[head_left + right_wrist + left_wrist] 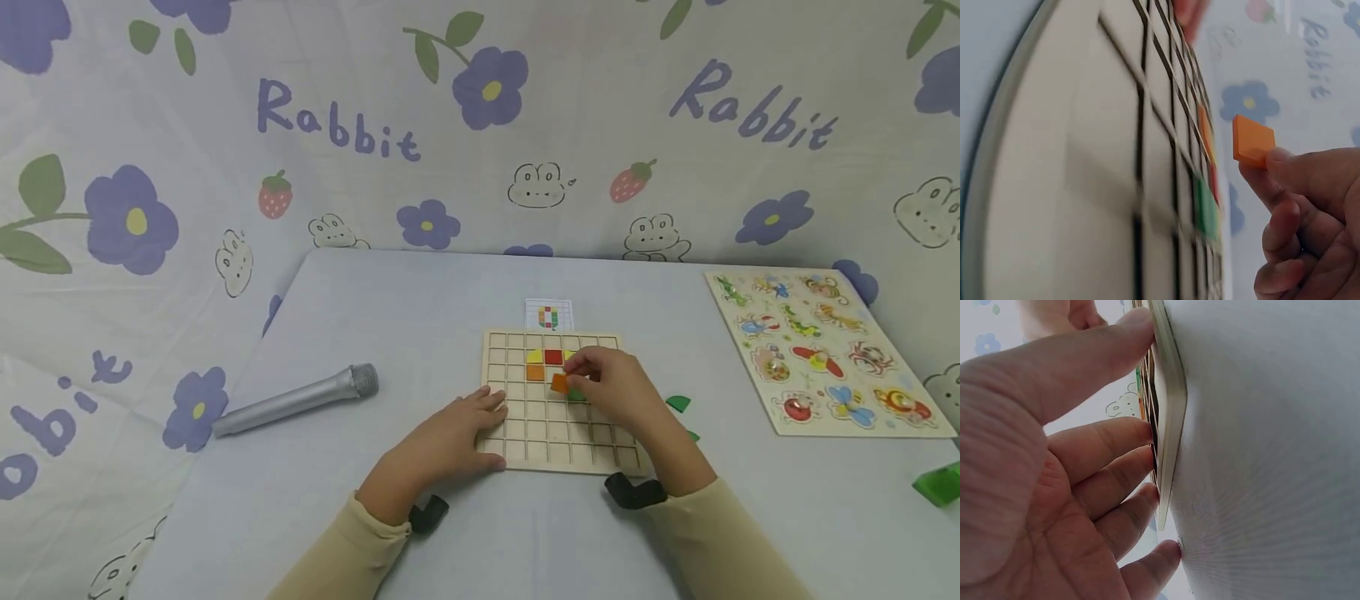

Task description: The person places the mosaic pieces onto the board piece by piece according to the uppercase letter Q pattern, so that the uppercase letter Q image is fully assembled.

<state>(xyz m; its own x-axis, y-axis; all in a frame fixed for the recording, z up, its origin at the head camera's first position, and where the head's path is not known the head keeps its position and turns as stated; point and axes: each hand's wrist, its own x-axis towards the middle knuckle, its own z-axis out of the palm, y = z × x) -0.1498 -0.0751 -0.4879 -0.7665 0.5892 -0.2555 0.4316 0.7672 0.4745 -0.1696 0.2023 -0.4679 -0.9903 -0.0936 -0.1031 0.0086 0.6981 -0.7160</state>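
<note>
A wooden grid board lies on the table, with a red tile, an orange tile, yellow pieces and a green tile set in its squares. My right hand pinches another orange square tile between thumb and finger, raised off the board. My left hand rests at the board's left edge, its thumb and several fingertips touching the rim with the fingers extended. Just behind the board lies a small pattern card with a coloured figure.
Green pieces lie right of the board, partly behind my right forearm. A silver microphone is at the left. An insect picture puzzle lies at the right, and a green object sits at the right edge.
</note>
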